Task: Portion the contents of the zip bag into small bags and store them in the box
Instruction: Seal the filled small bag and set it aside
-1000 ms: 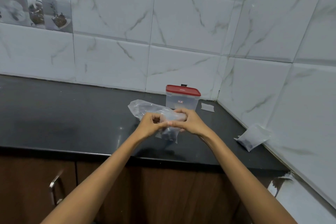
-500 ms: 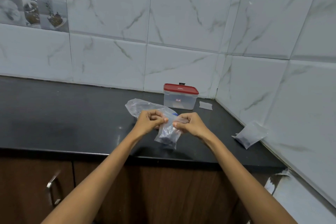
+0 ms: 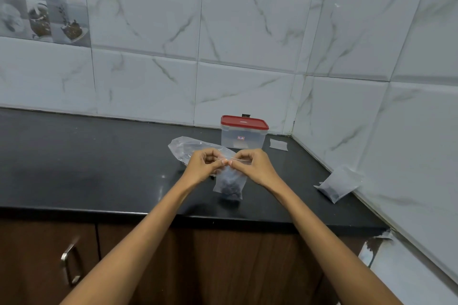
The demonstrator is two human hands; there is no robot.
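Now the small bag (image 3: 229, 181) hung upright between both hands, its dark contents settled at the bottom, where a second earlier it had been bunched against the fingers. The left hand (image 3: 204, 167) and right hand (image 3: 252, 167) each pinched the top edge, thumbs nearly touching at the middle, so sealing the strip was probably under way. Behind them the zip bag (image 3: 188, 148) lay slack on the counter (image 3: 86, 168). Farther back stood the box (image 3: 244, 135), red lid on. Another filled bag (image 3: 339, 186) leaned against the right wall, not yet stored.
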